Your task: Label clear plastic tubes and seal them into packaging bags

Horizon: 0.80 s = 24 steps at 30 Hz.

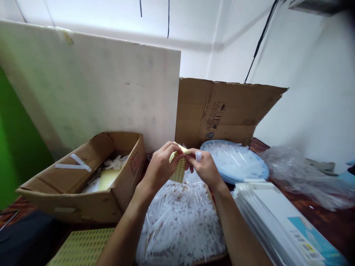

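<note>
My left hand (161,166) is closed on a yellow sheet of small stickers (178,173), which is bent over at the top and hangs down from the fingers. Close against it, my right hand (205,168) is closed too, its fingertips meeting the sheet's folded edge. A small translucent plastic tube (198,156) sticks up between the right fingers. Whether a sticker is lifted at the fingertips is too small to tell. Below both hands is a box heaped with small translucent plastic pieces (183,221).
An open cardboard box (126,188) with scraps and yellow paper stands left. More yellow sticker sheets (83,245) lie at the front left. A blue basin (235,179) of plastic pieces sits behind right, near stacked white packs (266,207) and crumpled clear plastic (302,173).
</note>
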{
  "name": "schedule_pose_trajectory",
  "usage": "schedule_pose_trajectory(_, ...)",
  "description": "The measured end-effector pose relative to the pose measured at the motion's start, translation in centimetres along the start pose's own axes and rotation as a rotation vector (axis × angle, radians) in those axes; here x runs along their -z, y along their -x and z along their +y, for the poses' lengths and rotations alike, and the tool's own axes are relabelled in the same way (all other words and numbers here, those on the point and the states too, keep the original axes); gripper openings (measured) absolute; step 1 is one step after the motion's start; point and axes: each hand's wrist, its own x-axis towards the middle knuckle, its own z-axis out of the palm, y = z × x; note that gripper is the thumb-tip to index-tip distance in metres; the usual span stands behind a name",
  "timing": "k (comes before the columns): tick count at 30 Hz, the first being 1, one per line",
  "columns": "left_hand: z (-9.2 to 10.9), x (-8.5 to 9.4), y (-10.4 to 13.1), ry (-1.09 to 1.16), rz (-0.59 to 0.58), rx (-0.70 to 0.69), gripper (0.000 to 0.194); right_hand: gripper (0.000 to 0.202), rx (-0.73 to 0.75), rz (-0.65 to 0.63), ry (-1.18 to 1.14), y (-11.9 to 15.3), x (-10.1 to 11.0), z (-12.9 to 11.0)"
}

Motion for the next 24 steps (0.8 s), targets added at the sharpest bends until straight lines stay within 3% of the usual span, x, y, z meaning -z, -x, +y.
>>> schedule_pose_trajectory(8, -0.1, 0.3, 0.1, 0.003, -0.074, -0.008, 0.009, 0.023, -0.004, -0.024, -0.022, 0.1, 0.0, 0.2)
schedule_pose_trajectory(12, 0.0, 0.3, 0.1, -0.008, -0.096, -0.016, 0.008, 0.023, -0.036, -0.036, -0.143, 0.0, -0.5, 0.2)
schedule_pose_trajectory(18, -0.2, 0.4, -0.1, 0.052, -0.054, 0.067, 0.009, 0.031, -0.209, -0.023, -0.331, -0.4, -0.8, 1.3)
schedule_pose_trajectory(20, -0.4, 0.5, -0.1, 0.06, -0.037, 0.093, 0.009, 0.036, -0.299, -0.131, -0.195, -0.3, -0.3, 2.6)
schedule_pose_trajectory(22, -0.6, 0.6, -0.1, 0.074, -0.033, 0.112, 0.008, 0.035, -0.38, -0.235, 0.098, -0.2, 0.7, 4.2)
schedule_pose_trajectory(24, -0.6, 0.7, 0.0, 0.096, -0.039, 0.132, 0.007, 0.027, -0.422, -0.239, 0.396, -0.1, 1.9, 5.8)
